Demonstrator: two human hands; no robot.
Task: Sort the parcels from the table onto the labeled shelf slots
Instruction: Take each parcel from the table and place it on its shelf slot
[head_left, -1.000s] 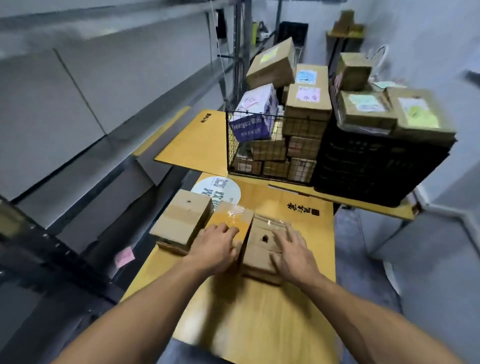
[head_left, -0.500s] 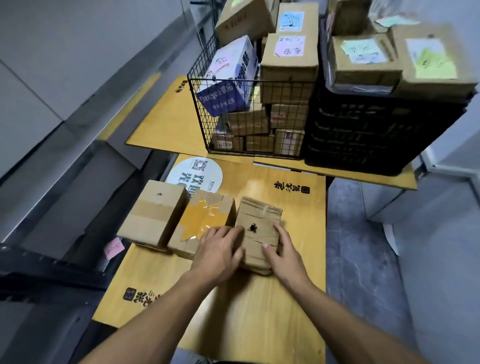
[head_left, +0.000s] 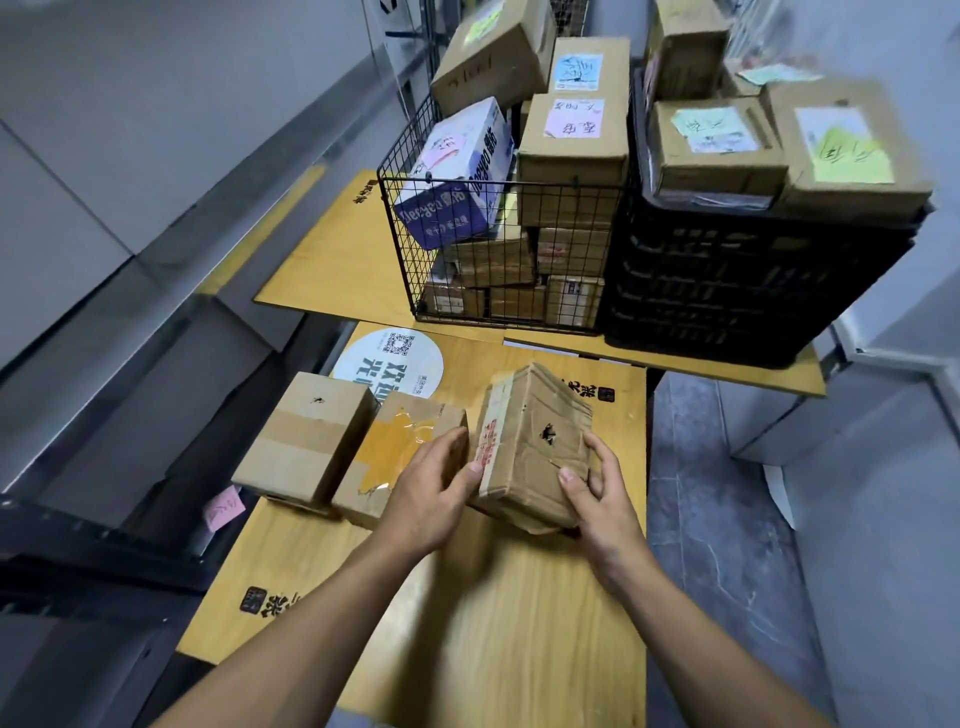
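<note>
A worn brown cardboard parcel (head_left: 535, 447) with a small hole in its top is tilted up off the yellow wooden table (head_left: 498, 639). My left hand (head_left: 434, 493) grips its left side and my right hand (head_left: 597, 499) grips its right edge. Two more parcels lie to the left on the table: one with torn yellow tape (head_left: 400, 447) and a plain taped box (head_left: 306, 436). The grey metal shelf (head_left: 156, 291) runs along the left; a pink label (head_left: 224, 509) sticks on its lower rail.
A black wire basket (head_left: 498, 218) full of labeled boxes stands on a second yellow table behind. Right of it a black plastic crate (head_left: 748, 291) carries more labeled boxes. Grey floor shows to the right of the table.
The right-hand parcel, flat on the table before, is now lifted and tilted between both hands. The camera has moved in and looks further down.
</note>
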